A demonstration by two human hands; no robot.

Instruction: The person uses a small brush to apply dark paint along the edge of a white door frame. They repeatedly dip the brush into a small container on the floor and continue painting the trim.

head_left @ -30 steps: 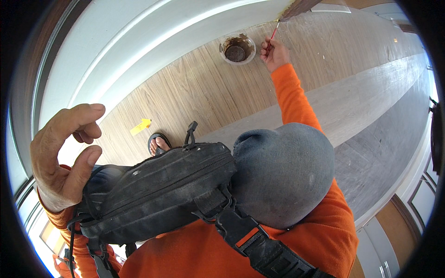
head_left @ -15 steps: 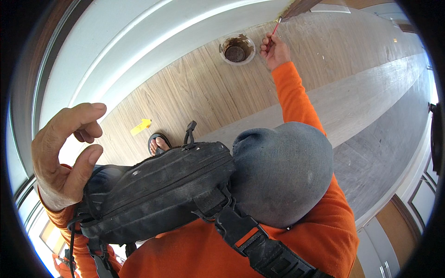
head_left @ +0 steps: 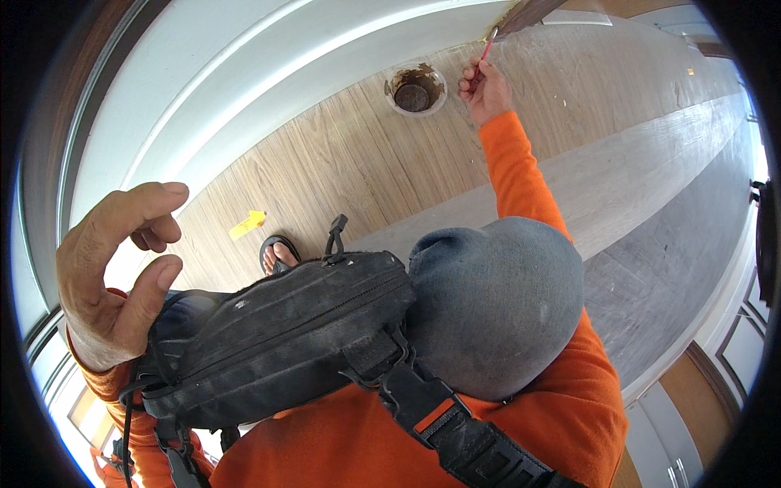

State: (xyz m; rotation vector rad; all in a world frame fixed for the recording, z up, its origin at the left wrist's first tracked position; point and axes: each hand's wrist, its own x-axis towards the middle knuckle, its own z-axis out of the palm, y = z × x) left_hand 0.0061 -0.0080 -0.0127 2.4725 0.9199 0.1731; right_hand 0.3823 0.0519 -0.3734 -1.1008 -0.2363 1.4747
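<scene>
At the far upper middle, my right hand (head_left: pixel 486 93) is closed round a slim red tool with a metal tip (head_left: pixel 486 54); its exact kind is too small to tell. The tip meets the bottom of a brown wooden frame (head_left: pixel 525 16), where a rough yellowish patch shows at the corner. Left of that hand a round tub (head_left: pixel 421 104), stained brown inside, stands on the floor. On the left side my left hand (head_left: pixel 118 268) is raised beside the black bag, fingers curved and apart, with nothing between them.
A black bag (head_left: pixel 277 333) with straps hangs across my front. My bent knee (head_left: pixel 496 305) rises beside it. A white panelled door (head_left: pixel 268 77) borders the wood-look floor (head_left: pixel 342 175). A yellow arrow-shaped piece (head_left: pixel 247 224) lies near my sandalled foot (head_left: pixel 279 253).
My right hand and the red tool have shifted very slightly down and to the right. The left hand and the tub look almost the same.
</scene>
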